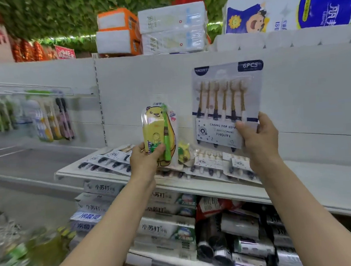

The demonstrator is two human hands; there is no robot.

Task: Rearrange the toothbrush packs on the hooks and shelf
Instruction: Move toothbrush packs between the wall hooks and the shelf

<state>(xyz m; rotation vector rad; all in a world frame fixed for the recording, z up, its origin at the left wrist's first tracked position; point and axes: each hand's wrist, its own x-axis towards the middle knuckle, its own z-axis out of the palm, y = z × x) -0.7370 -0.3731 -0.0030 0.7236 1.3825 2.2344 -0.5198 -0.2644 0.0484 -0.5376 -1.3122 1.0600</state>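
Observation:
My left hand (145, 157) grips the lower end of a yellow bear-shaped children's toothbrush pack (157, 125) with a green brush, held upright above the shelf. My right hand (259, 136) pinches the lower right corner of a large white six-brush pack (226, 101), held up flat against the white back panel. Several flat toothbrush packs (211, 163) lie on the white shelf (317, 177) below both hands, with a second small yellow pack (184, 153) among them. More toothbrush packs (52, 117) hang from hooks at the left, blurred.
Toothpaste boxes (161, 226) are stacked on the shelf below. Tissue and toilet paper packs (172, 28) sit on top of the unit. The white back panel (311, 87) to the right of the big pack is bare. Blurred goods fill the lower left corner.

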